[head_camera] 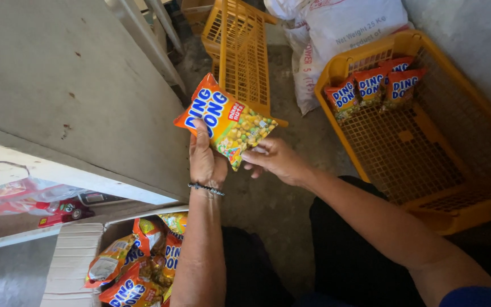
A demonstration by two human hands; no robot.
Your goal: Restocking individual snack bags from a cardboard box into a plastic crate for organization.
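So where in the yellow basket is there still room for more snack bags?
The yellow basket is bare across its middle and near end, below the three snack bags lined up at its far wall. The cardboard box by the left hand is crowded with bags.
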